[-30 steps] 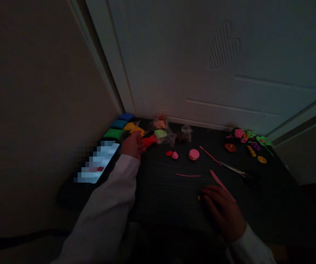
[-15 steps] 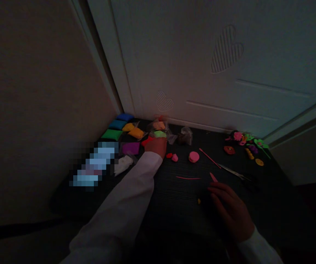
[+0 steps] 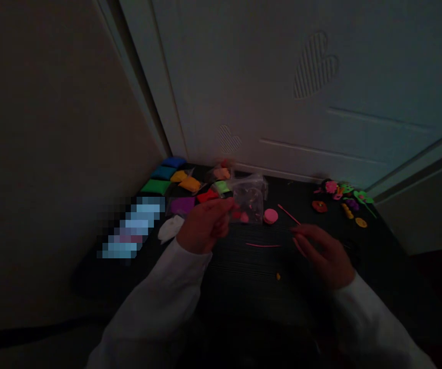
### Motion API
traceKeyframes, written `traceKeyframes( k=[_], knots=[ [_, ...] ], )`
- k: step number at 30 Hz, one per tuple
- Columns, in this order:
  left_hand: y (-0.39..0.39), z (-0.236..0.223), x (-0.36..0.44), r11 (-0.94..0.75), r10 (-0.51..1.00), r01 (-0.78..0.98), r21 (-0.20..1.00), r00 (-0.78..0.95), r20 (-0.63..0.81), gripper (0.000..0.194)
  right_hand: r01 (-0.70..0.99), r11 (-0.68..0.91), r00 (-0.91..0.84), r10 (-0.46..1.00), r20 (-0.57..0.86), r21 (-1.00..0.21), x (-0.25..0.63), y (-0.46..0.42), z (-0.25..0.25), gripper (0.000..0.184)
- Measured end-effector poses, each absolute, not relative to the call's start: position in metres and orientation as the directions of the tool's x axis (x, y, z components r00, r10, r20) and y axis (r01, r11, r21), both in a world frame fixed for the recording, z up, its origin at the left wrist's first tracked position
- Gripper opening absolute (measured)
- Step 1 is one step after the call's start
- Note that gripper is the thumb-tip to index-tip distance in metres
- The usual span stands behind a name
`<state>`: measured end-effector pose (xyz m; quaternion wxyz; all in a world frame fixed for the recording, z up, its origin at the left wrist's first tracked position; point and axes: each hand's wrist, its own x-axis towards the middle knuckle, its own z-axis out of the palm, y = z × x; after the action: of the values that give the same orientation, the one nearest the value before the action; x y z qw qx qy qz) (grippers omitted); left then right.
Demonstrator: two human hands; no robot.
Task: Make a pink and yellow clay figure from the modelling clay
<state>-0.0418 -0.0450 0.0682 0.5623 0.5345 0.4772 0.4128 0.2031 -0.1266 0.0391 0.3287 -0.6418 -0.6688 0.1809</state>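
My left hand [image 3: 207, 223] is closed in a pinch on the edge of a clear plastic bag [image 3: 250, 197], which hangs above the table with small pink bits showing in it. Through the bag I see a red lump [image 3: 236, 215] and a pink lump [image 3: 244, 218] of clay. My right hand [image 3: 322, 253] hovers to the right with thumb and index fingertips drawn close; anything between them is too dark to make out. Nearby are a round pink clay piece [image 3: 270, 216], a pink stick tool [image 3: 288, 214], a thin pink strip [image 3: 262, 245] and a small yellow bit [image 3: 278, 276].
Clay packs stand at the back left, among them green [image 3: 156, 186], purple [image 3: 183, 205], orange [image 3: 190, 184] and white [image 3: 170, 228]. A blurred-out bright screen [image 3: 134, 225] lies left. Finished clay pieces [image 3: 331, 187] sit at the back right. A white panel [image 3: 244, 77] rises behind the table.
My left hand has drawn back toward me from the packs, bringing the clear bag with it. My right hand has moved up and forward, now covering the pink knife's spot and the scissor blades.
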Motion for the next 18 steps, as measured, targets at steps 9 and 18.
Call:
traceKeyframes(
  k=[9,18],
  knots=[
    [-0.010,0.022,-0.062,-0.094,0.983,0.753,0.651,-0.035,0.182,0.030,0.791,-0.173,0.150,0.985,-0.088,-0.587,0.222,0.042,0.066,0.030],
    [-0.003,0.000,-0.053,-0.113,0.994,0.914,0.389,0.098,0.058,0.019,0.843,-0.311,0.226,0.945,-0.235,-0.440,0.202,0.103,0.025,0.029]
  ],
)
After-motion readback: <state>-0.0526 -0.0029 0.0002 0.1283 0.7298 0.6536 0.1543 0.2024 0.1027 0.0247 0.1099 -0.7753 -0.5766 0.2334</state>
